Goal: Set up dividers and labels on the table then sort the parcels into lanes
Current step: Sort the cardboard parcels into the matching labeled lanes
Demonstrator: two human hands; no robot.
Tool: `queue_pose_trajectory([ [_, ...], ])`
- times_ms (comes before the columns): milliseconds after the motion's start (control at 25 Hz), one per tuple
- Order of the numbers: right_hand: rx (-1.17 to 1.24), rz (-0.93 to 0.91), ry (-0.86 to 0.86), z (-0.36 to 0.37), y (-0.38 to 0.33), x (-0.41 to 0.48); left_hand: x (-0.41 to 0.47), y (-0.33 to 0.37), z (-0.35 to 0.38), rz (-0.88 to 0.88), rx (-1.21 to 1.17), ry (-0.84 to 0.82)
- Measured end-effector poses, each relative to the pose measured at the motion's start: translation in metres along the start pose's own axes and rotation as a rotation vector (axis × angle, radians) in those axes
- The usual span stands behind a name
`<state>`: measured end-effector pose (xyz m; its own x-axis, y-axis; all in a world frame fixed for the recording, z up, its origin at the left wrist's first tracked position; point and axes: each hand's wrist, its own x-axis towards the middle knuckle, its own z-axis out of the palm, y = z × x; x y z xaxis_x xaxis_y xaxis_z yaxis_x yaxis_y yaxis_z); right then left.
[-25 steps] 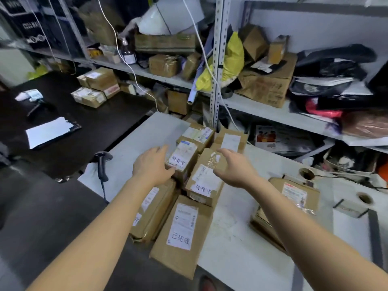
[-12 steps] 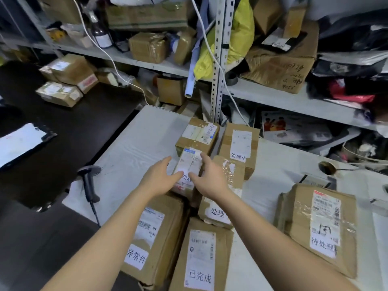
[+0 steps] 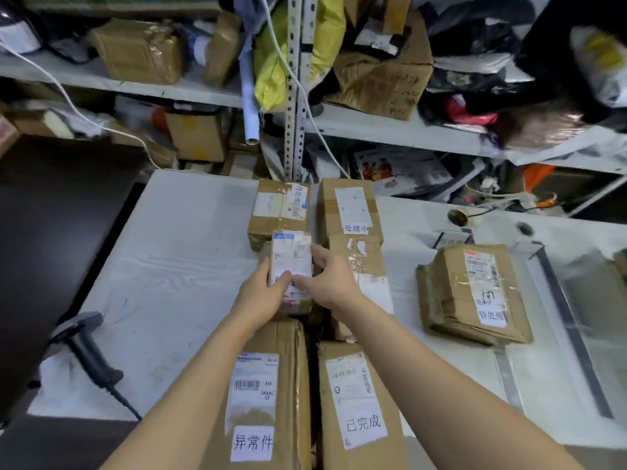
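1. The small parcel (image 3: 291,252) is in the middle of the white surface (image 3: 169,266), held between both hands. A white shipping label covers almost all of its top face.
2. The left hand (image 3: 259,293) grips the left side of the small parcel, and its thumb lies over the top face.
3. The right hand (image 3: 330,283) grips the right side, with the fingers curled along the edge and the thumb on the label. The two thumbs almost meet.
4. It is not possible to tell whether the small parcel is lifted or rests on something below it.
5. Just behind it lies the back-left parcel (image 3: 271,212), whose label reads 待处理. Beside that one, on the right, lies the back-right parcel (image 3: 349,208), labelled 处理中.
6. The taped parcel (image 3: 368,262) lies just to the right of the small parcel, partly under the right hand and wrist.
7. At the near edge, the long parcel (image 3: 271,395) carries the label 异常件 and lies partly under the left forearm. The near-right parcel (image 3: 359,401), labelled 已完成, lies just beside it.
8. These parcels form two columns with a narrow gap between them.
9. The separate parcel (image 3: 475,293), also labelled 待处理, lies alone to the right, well apart from the columns.
10. A barcode scanner (image 3: 88,347) with a black cable lies at the left edge of the surface.
11. Behind the surface stands a metal shelf (image 3: 390,130), crowded with boxes and bags.
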<state>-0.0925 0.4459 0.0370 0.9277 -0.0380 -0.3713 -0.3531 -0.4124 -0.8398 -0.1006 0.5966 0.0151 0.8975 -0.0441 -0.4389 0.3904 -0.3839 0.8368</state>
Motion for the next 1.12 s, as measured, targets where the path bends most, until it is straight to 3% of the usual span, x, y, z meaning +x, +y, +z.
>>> queue_pose_trajectory([
  [320, 0.284, -0.071, 0.043, -0.021, -0.031, -0.028, -0.022, 0.047, -0.019, 0.143, 0.269, 0.090],
  [600, 0.350, -0.176, 0.090, -0.096, -0.050, -0.075, -0.066, 0.111, 0.007, 0.314, 0.241, 0.075],
  [840, 0.355, -0.191, 0.151, -0.189, 0.003, -0.134, -0.119, 0.147, 0.111, 0.433, 0.354, 0.096],
  [1120, 0.358, -0.069, 0.159, -0.269, 0.117, -0.185, -0.157, 0.124, 0.248, 0.311, 0.286, -0.046],
])
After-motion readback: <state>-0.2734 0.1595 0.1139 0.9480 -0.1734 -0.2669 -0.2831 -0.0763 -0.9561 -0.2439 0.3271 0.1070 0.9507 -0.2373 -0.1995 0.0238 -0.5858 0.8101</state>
